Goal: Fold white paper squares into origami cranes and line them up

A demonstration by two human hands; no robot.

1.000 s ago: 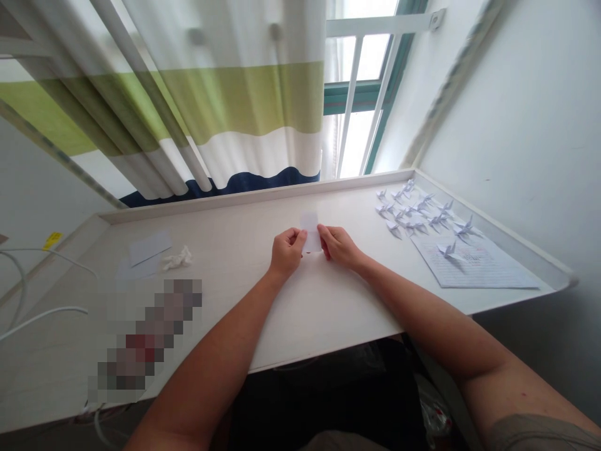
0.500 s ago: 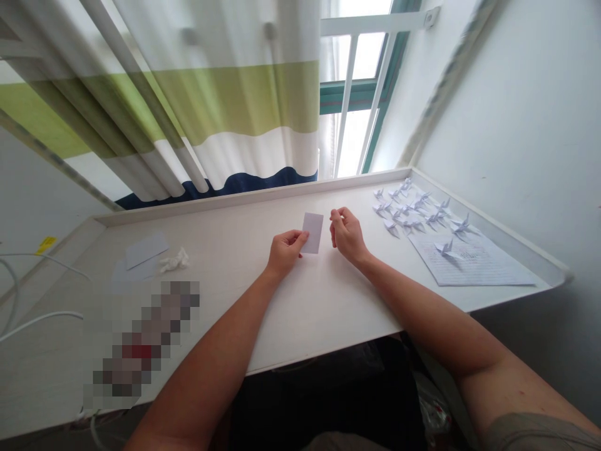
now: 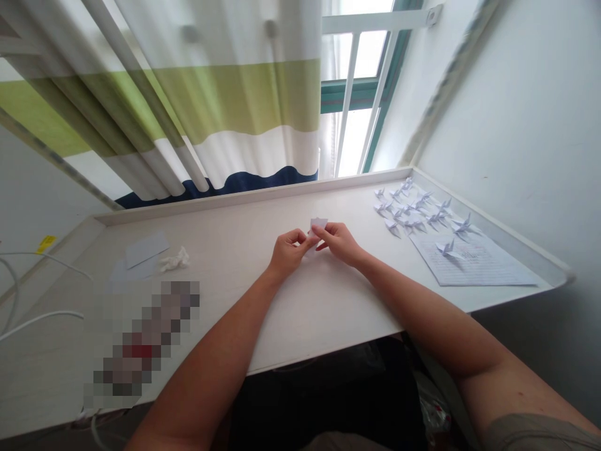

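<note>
A small folded piece of white paper [image 3: 319,222] is held over the middle of the white desk [image 3: 300,326]. My left hand [image 3: 290,250] pinches it from the left, thumb in front. From the right, my right hand [image 3: 342,242] grips the same paper, its thumb meeting the left thumb at the middle. The fingers cover much of the paper, so its exact folds are hidden. Several white folded paper cranes [image 3: 413,210] stand at the back right of the desk, apart from my hands.
One more crane [image 3: 448,249] sits on a printed sheet [image 3: 488,269] at the right. Flat paper sheets [image 3: 146,249] and crumpled white tissue [image 3: 175,259] lie at the left, above a blurred-out object [image 3: 145,344]. White cables [image 3: 42,319] cross the left edge. A raised rim [image 3: 253,195] borders the desk's back.
My right hand has moved left and taken hold of the paper. The paper has gone from a flat upright rectangle to a bent, partly covered shape between both hands.
</note>
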